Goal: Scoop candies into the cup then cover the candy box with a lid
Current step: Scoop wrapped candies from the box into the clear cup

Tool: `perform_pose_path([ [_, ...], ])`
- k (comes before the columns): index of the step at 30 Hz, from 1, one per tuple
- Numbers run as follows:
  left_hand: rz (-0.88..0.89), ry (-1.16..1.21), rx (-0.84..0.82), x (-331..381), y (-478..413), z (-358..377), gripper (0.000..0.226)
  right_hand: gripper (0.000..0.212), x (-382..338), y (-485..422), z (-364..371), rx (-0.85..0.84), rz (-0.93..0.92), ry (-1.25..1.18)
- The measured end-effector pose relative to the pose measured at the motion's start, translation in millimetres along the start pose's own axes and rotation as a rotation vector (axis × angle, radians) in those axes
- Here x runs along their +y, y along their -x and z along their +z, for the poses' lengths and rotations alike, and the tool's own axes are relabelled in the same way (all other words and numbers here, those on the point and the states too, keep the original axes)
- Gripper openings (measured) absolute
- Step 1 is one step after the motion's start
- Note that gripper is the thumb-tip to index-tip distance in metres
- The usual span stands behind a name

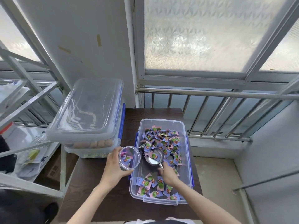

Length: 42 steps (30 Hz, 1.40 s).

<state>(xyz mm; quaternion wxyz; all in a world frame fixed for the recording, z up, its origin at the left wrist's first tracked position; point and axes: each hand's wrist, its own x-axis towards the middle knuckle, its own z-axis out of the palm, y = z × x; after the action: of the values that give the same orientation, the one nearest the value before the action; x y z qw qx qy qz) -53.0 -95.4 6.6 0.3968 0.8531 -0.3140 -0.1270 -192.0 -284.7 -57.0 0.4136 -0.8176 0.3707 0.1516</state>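
My left fingers [119, 150] are curled around the side of the clear plastic cup [129, 157], the left hand [114, 167] gripping it tilted, with its mouth turned toward the candy box [161, 160]. The cup sits at the box's left rim, about halfway along that side, and a few wrapped candies already lie inside it. My right hand [168, 174] reaches down into the box and closes on the handle of the metal scoop [153, 157]; those fingers are wrapped tight around the handle, though I can't make out each one. The scoop's bowl points toward the cup and carries one or two candies. The wrapped candies [161, 141] are purple and pink with green print; most are heaped toward the far end of the box, with a smaller cluster at the near end and bare plastic between. The box lies open on the dark brown table [97, 183], toward its right edge, reaching nearly to the near edge. At the table's far left corner stands a stack of clear storage boxes [90, 139] with blue latches, and a clear lid [87, 109] rests loosely on top of it, slightly askew.
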Motion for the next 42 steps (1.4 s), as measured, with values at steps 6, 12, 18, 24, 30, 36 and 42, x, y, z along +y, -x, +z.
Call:
perform_pose_path([
  [6, -0.041, 0.079, -0.023, -5, 0, -6, 0.071, 0.065, -32, -8, 7, -0.138, 0.077, -0.271],
  [12, -0.057, 0.121, -0.019, -12, 1, -7, 0.073, 0.067, -31, 1, 7, -0.092, 0.043, -0.306],
  [18, -0.072, 0.117, -0.032, -12, -6, -7, 0.074, 0.036, -10, 11, -9, -0.028, -0.091, -0.247],
  [24, -0.061, 0.128, -0.063, -1, -18, -10, 0.075, 0.010, -4, 32, -51, -0.029, -0.230, -0.103],
  [30, -0.022, 0.088, -0.066, 10, -29, -11, 0.070, 0.015, -13, 61, -105, -0.093, -0.343, 0.082],
  [36, 0.023, 0.093, -0.039, 19, -34, -11, 0.065, 0.008, -50, 79, -141, -0.146, -0.383, 0.286],
  [42, 0.060, 0.077, -0.028, 23, -35, -12, 0.070, 0.028, -112, 91, -146, -0.099, -0.405, 0.660],
])
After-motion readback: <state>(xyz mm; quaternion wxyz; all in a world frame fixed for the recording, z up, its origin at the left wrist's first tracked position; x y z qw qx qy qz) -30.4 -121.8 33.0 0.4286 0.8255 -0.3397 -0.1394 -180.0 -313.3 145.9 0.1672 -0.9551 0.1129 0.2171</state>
